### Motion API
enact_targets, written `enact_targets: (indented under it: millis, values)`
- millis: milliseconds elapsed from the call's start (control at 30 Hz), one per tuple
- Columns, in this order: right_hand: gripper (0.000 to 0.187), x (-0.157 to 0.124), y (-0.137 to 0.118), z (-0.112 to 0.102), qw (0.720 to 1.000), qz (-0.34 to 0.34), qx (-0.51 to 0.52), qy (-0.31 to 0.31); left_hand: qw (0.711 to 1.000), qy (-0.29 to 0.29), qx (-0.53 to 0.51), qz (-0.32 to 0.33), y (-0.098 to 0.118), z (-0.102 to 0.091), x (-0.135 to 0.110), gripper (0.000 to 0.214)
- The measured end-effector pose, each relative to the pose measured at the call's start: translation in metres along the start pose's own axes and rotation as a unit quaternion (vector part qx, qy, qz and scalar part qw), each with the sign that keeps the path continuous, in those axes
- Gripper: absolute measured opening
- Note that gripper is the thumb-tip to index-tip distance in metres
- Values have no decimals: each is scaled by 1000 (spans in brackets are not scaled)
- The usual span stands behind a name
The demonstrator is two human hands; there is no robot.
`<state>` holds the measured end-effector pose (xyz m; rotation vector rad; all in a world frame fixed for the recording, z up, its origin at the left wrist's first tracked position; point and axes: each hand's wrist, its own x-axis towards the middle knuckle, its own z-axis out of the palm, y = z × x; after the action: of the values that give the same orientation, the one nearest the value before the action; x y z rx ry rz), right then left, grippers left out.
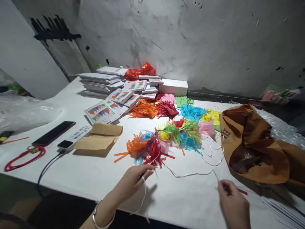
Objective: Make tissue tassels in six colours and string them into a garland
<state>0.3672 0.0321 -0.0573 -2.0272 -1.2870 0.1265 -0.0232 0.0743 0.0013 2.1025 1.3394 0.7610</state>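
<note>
My left hand (133, 181) pinches a thin white ribbon (190, 174) close to a bunch of coloured paper tassels (152, 146) strung on it. The ribbon runs right to my right hand (232, 200), whose fingers are closed on its other end, with a thin red strip (242, 191) sticking out beside them. Part of the ribbon hangs down from my left hand over the table edge. More tassels (186, 132) lie just behind, threaded on looping ribbon.
Loose tassel piles (166, 108), printed cards and white boxes (119, 95) sit at the back. A brown cloth bag (252, 143) lies right, brown envelopes (100, 136), a phone (53, 133) and a red cord (23, 157) left, on the white table (95, 175).
</note>
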Motion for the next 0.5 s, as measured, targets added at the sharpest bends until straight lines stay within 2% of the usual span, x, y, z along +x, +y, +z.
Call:
enact_targets:
  millis: [100, 167, 300, 400, 500]
  values:
    - [26, 0, -20, 22, 995, -35, -68, -71, 999, 15, -11, 29, 7, 2, -4, 31]
    - [26, 7, -23, 24, 991, -40, -106, -66, 998, 44, -9, 34, 5, -2, -9, 31]
    - [22, 33, -5, 3, 988, -1, -153, -19, 994, 110, 4, 21, -10, -12, -22, 29]
    - [19, 50, 12, -14, 979, 20, -197, -51, 990, 142, 4, 0, -23, -17, -27, 27]
    - [26, 55, 14, -18, 974, 11, -213, -71, 989, 151, -5, -4, -32, -19, -27, 28]
